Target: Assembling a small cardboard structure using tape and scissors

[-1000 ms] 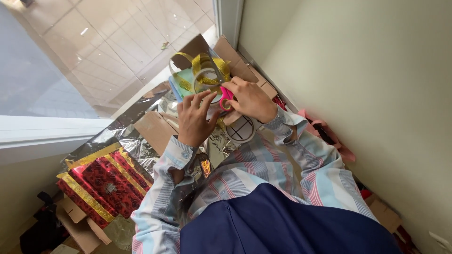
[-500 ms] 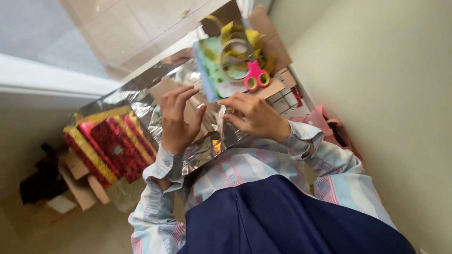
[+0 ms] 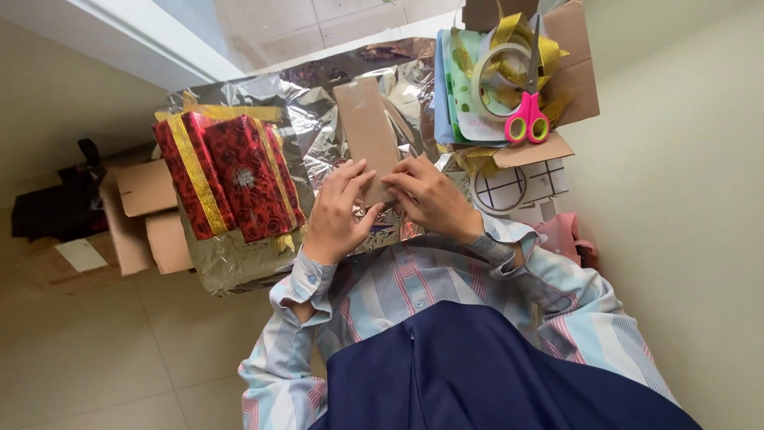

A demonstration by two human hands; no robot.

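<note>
Okay, both my hands are on the cardboard box (image 3: 368,131), a plain brown oblong lying mid-frame on a sheet of silver foil paper (image 3: 318,119). My left hand (image 3: 338,211) sits at the box's near end, left of centre in the frame, fingers (image 3: 350,177) spread loose and resting on the cardboard edge, thumb out to the side, not clenched. My right hand (image 3: 434,199) is just right of it, fingers curled down with tips pressing the same near end of the box; the two hands nearly touch. Can't tell if either really pinches the box or just presses on it.

Left of the box, on the foil's left part, two red wrapped gifts (image 3: 231,175) with gold ribbon lie side by side, touching. Flattened brown cardboard (image 3: 147,211) lies further left on the floor. Upper right of frame: an open carton (image 3: 577,56) holding coloured paper, gold ribbon (image 3: 509,28), a roll of clear tape (image 3: 497,72) and pink-handled scissors (image 3: 527,119) lying across the tape. Below that carton, another tape ring (image 3: 499,189) on white gridded paper. My striped shirt sleeves fill the lower frame.
</note>
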